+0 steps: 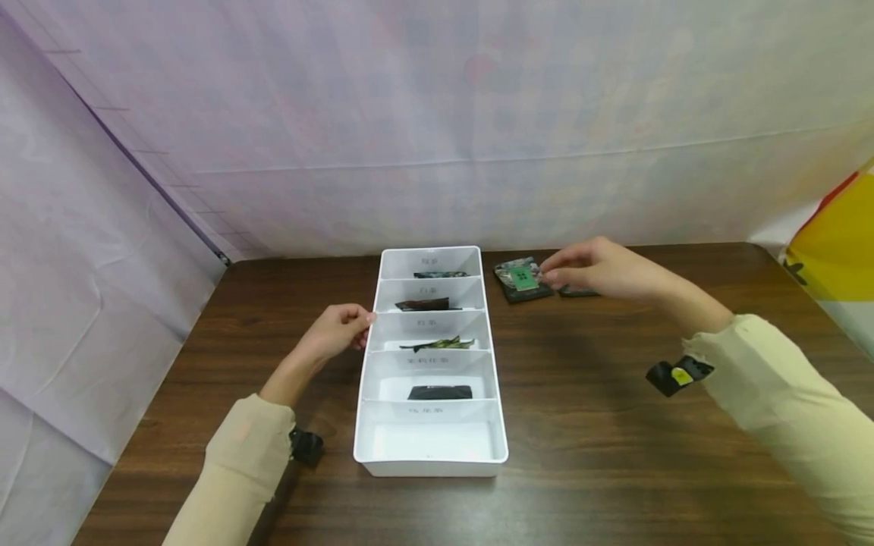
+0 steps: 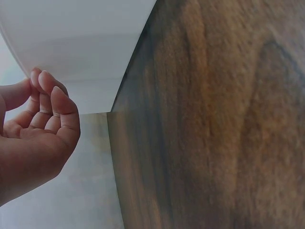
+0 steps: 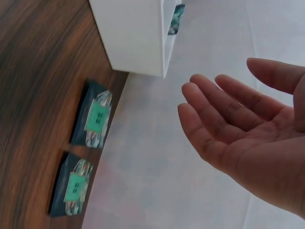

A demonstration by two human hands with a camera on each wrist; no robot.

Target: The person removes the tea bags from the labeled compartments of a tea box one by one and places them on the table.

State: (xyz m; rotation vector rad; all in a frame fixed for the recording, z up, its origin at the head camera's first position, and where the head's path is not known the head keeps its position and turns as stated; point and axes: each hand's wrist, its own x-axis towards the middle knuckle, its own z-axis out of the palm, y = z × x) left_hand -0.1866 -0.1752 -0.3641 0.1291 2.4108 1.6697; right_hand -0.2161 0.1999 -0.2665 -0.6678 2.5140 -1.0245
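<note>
A white divided box [image 1: 432, 469] stands on the table, its compartments running from back to front. My left hand [image 1: 339, 331] is at its left side, thumb and forefinger pinching the rim, the other fingers curled, as the left wrist view shows too. Over the back right of the table hovers my right hand [image 1: 587, 267], holding nothing, fingers loosely bent with the thumb apart in the right wrist view. Beneath and beside it lie two dark tea packets with green labels, one tea packet [image 3: 96, 119] nearer the box and another tea packet [image 3: 73, 187] partly hidden by the hand in the head view.
Four compartments hold one packet each: a patterned packet [image 1: 440, 274], a brown packet [image 1: 423, 304], a green packet [image 1: 440, 344] and a black packet [image 1: 440, 392]. Behind the wooden table [image 1: 587, 470] hangs a pale curtain [image 1: 437, 152]. Something yellow [image 1: 840, 235] is at far right.
</note>
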